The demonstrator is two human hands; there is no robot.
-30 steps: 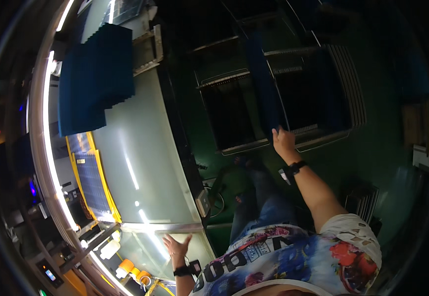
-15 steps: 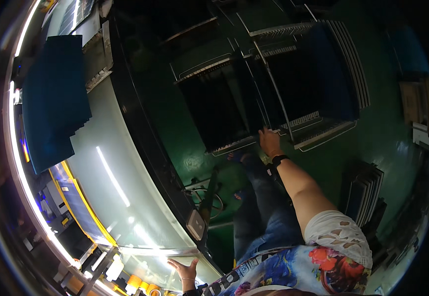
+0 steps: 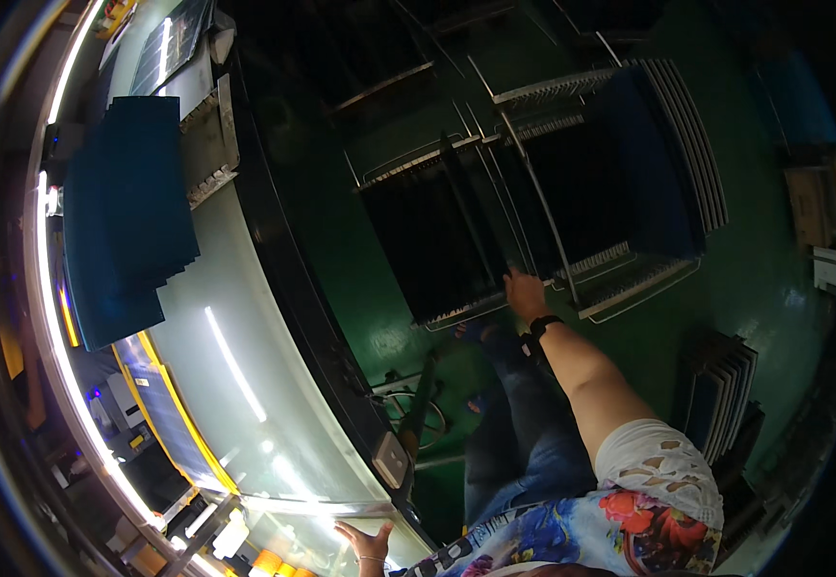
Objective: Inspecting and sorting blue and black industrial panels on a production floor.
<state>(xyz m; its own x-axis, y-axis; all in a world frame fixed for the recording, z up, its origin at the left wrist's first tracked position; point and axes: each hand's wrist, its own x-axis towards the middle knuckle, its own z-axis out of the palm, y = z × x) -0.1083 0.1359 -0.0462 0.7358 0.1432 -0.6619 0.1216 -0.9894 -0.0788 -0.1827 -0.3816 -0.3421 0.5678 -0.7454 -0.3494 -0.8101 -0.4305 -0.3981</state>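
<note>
The right hand (image 3: 527, 293), with a black band (image 3: 546, 325) worn at its wrist, is held at the near end of a dark panel (image 3: 471, 212), which is seen standing in a slotted wire rack (image 3: 463, 313) over the green floor (image 3: 620, 341). Its fingers are bent toward the panel's near corner, but whether they are clamped on it cannot be told in the dim light. A second wire rack (image 3: 553, 88), with blue panels (image 3: 649, 159) held in it, is placed just to the right. The left hand (image 3: 370, 545) is held near the lower edge of the view, beside the glass-topped table (image 3: 245, 288); its thumb and fingers are spread apart and nothing is gripped. On the table, a fanned stack of blue sheets (image 3: 129, 221) is laid beyond a yellow-edged panel (image 3: 173, 418).
</note>
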